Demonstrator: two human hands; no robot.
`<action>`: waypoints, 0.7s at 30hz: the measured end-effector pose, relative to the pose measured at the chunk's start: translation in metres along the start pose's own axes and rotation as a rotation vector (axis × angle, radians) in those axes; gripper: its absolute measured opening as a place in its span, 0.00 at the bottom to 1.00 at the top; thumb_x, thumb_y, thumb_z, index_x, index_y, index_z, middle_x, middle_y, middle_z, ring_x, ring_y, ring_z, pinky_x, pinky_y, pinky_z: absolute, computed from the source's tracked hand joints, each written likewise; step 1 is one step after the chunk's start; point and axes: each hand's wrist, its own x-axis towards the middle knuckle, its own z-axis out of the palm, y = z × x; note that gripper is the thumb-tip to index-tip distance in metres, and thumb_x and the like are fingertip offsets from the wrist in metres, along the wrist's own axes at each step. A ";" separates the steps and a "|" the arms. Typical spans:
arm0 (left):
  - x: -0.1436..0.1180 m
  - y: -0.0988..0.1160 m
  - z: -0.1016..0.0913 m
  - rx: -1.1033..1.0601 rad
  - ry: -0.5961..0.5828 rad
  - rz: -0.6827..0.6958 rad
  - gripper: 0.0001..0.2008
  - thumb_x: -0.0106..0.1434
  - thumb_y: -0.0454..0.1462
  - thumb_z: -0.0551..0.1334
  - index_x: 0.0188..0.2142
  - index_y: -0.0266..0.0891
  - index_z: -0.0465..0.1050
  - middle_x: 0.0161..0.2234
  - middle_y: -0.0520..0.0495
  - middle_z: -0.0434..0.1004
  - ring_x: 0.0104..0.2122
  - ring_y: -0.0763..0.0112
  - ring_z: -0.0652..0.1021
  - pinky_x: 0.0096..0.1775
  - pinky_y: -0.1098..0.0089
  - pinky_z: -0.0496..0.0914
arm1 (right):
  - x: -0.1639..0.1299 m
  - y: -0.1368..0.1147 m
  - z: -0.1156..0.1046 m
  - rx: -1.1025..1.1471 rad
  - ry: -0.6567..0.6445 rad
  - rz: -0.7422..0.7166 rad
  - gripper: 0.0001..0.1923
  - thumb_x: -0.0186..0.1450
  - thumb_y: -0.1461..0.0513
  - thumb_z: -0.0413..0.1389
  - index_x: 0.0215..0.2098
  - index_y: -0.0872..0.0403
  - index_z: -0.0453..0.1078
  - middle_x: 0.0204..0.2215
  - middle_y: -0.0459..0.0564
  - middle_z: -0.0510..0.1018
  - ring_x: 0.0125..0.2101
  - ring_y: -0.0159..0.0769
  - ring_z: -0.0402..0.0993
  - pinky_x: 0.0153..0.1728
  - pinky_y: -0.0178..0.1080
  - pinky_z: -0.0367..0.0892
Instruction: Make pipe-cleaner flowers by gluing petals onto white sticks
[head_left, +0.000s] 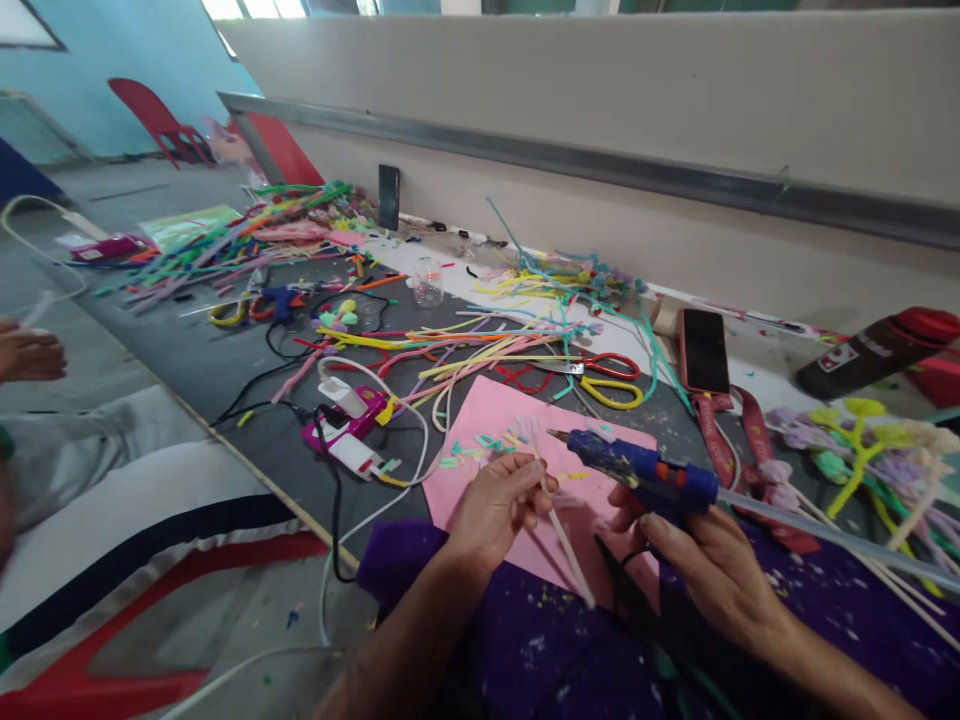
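1. Far left edge: another person's hand (28, 352), away from the table (217, 365).
2. Left-centre of table: power strip (346, 425) with cables, loose pipe cleaners (457, 350) beyond it.
3. Left hand (496, 508): fingers pinched on a thin white stick (559, 525), fuzzy tip up, over the pink sheet (480, 480).
4. Right hand (709, 570): closed round the grip of a blue glue gun (637, 468); nozzle points left, just beside the stick's tip; contact cannot be told.
5. Behind: scissors (611, 380), phone (703, 350).
6. Far right: pipe-cleaner flowers (862, 450).
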 end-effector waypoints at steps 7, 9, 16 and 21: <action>0.001 -0.002 -0.001 0.042 -0.051 0.030 0.11 0.54 0.40 0.63 0.22 0.33 0.70 0.16 0.52 0.70 0.11 0.85 0.63 0.13 0.81 0.54 | -0.004 0.005 0.001 -0.052 0.026 0.029 0.15 0.64 0.54 0.49 0.35 0.51 0.74 0.33 0.48 0.77 0.35 0.36 0.72 0.39 0.34 0.68; 0.001 -0.002 -0.002 0.038 -0.057 0.029 0.11 0.55 0.40 0.62 0.22 0.33 0.70 0.15 0.53 0.69 0.11 0.85 0.63 0.13 0.81 0.53 | -0.002 0.004 0.002 -0.039 0.023 0.011 0.15 0.65 0.54 0.48 0.35 0.52 0.73 0.31 0.48 0.76 0.33 0.36 0.72 0.37 0.34 0.68; 0.000 -0.001 -0.001 0.048 -0.075 0.013 0.12 0.54 0.41 0.63 0.23 0.33 0.70 0.17 0.52 0.70 0.11 0.85 0.62 0.14 0.79 0.53 | 0.001 0.001 0.005 -0.058 0.033 -0.004 0.15 0.65 0.54 0.47 0.36 0.53 0.72 0.30 0.48 0.74 0.31 0.36 0.70 0.35 0.35 0.67; 0.001 -0.001 0.000 0.054 -0.073 0.021 0.12 0.54 0.41 0.63 0.22 0.34 0.68 0.20 0.50 0.73 0.10 0.86 0.62 0.13 0.79 0.52 | 0.001 -0.007 0.005 -0.040 0.014 -0.008 0.14 0.65 0.55 0.47 0.38 0.52 0.70 0.31 0.48 0.74 0.31 0.36 0.69 0.34 0.35 0.65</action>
